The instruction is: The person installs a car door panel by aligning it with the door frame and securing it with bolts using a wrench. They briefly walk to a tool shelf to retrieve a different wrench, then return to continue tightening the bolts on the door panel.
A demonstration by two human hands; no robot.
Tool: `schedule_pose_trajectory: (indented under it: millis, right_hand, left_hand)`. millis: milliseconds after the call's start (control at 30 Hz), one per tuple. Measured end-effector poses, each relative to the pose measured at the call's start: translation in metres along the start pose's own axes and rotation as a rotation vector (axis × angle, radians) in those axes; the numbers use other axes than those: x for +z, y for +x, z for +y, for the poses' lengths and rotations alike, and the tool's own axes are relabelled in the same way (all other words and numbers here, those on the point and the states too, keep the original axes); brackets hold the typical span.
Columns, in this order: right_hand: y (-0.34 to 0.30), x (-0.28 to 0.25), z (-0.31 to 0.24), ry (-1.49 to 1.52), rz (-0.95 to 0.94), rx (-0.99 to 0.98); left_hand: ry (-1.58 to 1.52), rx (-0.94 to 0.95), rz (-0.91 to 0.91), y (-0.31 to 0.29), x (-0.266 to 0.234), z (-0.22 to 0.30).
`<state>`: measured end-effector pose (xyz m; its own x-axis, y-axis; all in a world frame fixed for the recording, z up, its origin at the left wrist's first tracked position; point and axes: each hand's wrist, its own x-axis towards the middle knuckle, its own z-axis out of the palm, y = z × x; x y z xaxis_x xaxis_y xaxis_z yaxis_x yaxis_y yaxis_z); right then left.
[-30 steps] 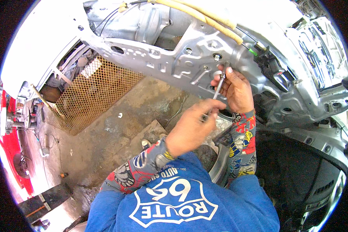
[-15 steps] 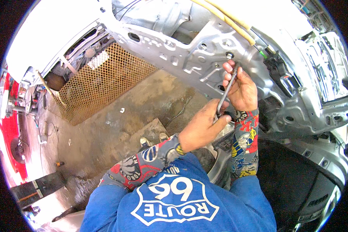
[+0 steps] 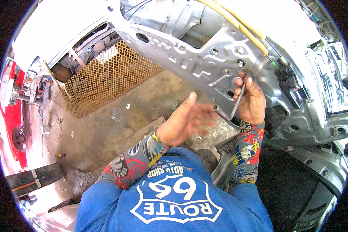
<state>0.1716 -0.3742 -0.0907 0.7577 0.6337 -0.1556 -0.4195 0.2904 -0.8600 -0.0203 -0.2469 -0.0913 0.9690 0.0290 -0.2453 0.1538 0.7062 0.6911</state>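
"Two hands are before us. What do we see in the right hand (image 3: 253, 102)?"

"We see its fingers and thumb wrapped round the shaft of a bent-handled socket wrench (image 3: 239, 98), in front of the silver inner door panel (image 3: 199, 75). The shaft slants, its upper end just below a bolt (image 3: 241, 63)."

"Can we say whether that end sits on a fastener?"

"We cannot tell."

"And the left hand (image 3: 183, 120)?"

"We find it released: thumb raised, fingers loose and blurred, apart from the wrench but near the free end of its handle."

"What else do we notice?"

"To the right, a black door latch (image 3: 292, 87); above, yellow foam-wrapped cables (image 3: 251, 38); off to the left, a yellow-brown metal mesh (image 3: 112, 81)."
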Motion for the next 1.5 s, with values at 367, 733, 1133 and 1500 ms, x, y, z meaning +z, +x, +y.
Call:
schedule_pose_trajectory:
  millis: [367, 733, 1133, 1500]
  right_hand:
    - [-0.004, 0.006, 0.003, 0.141, -0.045, 0.044]
    - [0.005, 0.009, -0.011, 0.086, 0.011, 0.176]
    - [0.018, -0.018, -0.025, 0.330, -0.053, 0.306]
    - [0.013, 0.005, -0.008, -0.132, -0.009, 0.111]
  left_hand:
    - [-0.313, -0.149, -0.158, 0.014, 0.041, -0.028]
    - [1.401, 0.985, 0.386, 0.032, 0.010, -0.048]
    - [1.329, 0.293, 0.102, 0.041, 0.044, -0.013]
    - [1.426, 0.161, 0.371, 0.017, 0.046, -0.002]
